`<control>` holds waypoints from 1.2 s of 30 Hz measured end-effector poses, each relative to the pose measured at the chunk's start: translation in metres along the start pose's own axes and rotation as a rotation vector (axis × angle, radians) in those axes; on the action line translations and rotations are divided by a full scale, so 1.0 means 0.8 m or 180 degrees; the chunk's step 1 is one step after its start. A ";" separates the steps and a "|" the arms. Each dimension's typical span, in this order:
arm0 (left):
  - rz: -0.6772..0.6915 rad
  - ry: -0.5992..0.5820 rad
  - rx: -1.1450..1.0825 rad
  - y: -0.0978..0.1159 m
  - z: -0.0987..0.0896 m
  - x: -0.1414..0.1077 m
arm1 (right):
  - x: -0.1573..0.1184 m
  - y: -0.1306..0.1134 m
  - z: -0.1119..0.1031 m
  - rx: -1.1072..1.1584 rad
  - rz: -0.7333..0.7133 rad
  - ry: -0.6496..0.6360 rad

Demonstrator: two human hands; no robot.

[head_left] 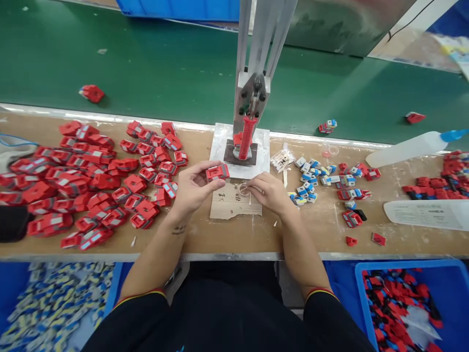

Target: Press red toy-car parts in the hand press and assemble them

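My left hand (198, 188) is closed around a red toy car body (217, 172) with grey trim, between thumb and fingers above the work surface. My right hand (269, 192) is pinched over a piece of cardboard (234, 211), with a thin white stick that looks like a cotton swab (250, 198) showing below its fingertips. Beside those fingertips is a small clear ring-shaped thing (242, 188), partly hidden. Just beyond my hands stands a toggle press with a red handle (247, 138) on a white base plate (220, 142).
Many red car bodies (98, 181) are heaped at the left. At the right are cotton swabs (282, 159), small blue-and-white parts (308, 181) and two white bottles (406, 152). Blue bins of parts (410, 266) stand below the table edge. A green belt (164, 63) runs behind.
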State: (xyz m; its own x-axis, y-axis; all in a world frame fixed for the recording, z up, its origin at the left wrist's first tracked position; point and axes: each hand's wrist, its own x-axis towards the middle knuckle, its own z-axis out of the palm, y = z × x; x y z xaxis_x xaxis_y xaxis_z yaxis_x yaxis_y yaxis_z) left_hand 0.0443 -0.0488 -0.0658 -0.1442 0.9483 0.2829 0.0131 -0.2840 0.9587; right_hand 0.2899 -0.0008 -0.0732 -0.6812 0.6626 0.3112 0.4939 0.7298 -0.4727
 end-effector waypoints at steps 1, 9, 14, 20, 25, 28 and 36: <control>-0.0131 -0.0034 -0.0056 -0.005 0.000 -0.003 | 0.001 -0.001 0.004 0.0050 -0.0030 0.0048; -0.0025 -0.0210 0.0198 -0.018 0.003 -0.018 | 0.003 -0.001 0.011 0.0300 0.0028 0.0093; 0.0367 -0.0219 0.0297 -0.021 0.005 -0.020 | 0.000 -0.010 -0.010 0.0660 -0.0070 0.0334; 0.0469 -0.0384 0.0745 -0.011 0.008 -0.024 | 0.002 -0.038 -0.020 0.2001 0.0222 0.2085; 0.0610 -0.0602 0.0800 -0.007 0.014 -0.026 | 0.011 -0.058 0.000 0.2096 0.0442 0.2060; 0.0618 -0.0645 0.0742 -0.007 0.017 -0.027 | 0.011 -0.061 0.003 0.2123 0.0409 0.1874; 0.0427 -0.0653 0.0746 -0.005 0.015 -0.028 | 0.010 -0.058 0.004 0.2206 0.0170 0.1805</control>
State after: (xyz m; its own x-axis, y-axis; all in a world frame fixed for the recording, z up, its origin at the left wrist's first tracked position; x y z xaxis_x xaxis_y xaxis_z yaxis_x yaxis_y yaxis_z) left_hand 0.0596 -0.0670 -0.0758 0.0760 0.9202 0.3840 0.2491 -0.3904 0.8863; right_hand 0.2599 -0.0297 -0.0516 -0.2067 0.8103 0.5483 -0.0451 0.5519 -0.8327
